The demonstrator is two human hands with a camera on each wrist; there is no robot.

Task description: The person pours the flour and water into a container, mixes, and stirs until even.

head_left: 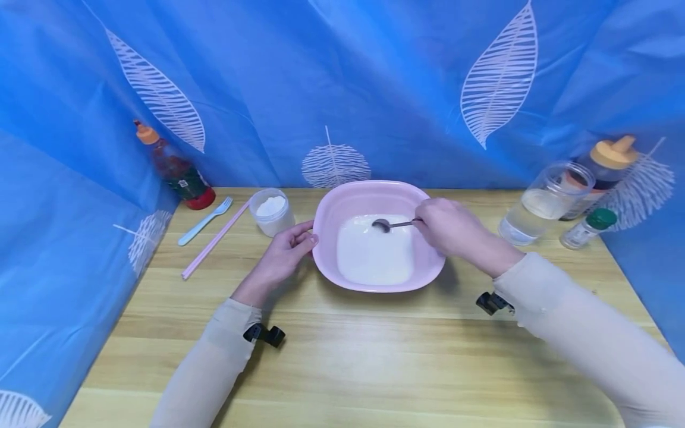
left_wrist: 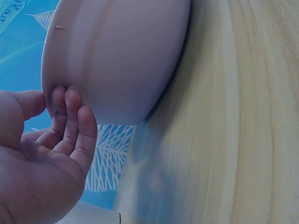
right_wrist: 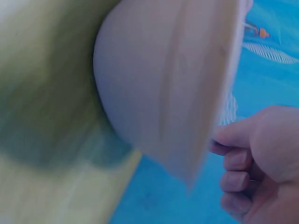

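Note:
A pink basin (head_left: 379, 288) stands on the wooden table, with a white, milky liquid (head_left: 374, 255) covering its bottom. My left hand (head_left: 285, 257) pinches the basin's left rim; in the left wrist view the thumb lies on the rim and curled fingers (left_wrist: 87, 123) press the outer wall from below. Over the basin's right rim, my right hand (head_left: 449, 229) grips a metal spoon (head_left: 398, 224) by its handle. The spoon's bowl is at the liquid near the far side; whether it dips in cannot be told. In the right wrist view the basin's wall hides the spoon.
Left of the basin are a tub of white powder (head_left: 274, 217), pink chopsticks (head_left: 216, 241), a blue fork (head_left: 205, 222) and a red sauce bottle (head_left: 182, 172). At right stand a clear container of water (head_left: 527, 217), a dark sauce bottle (head_left: 602, 169) and a green-capped shaker (head_left: 583, 232).

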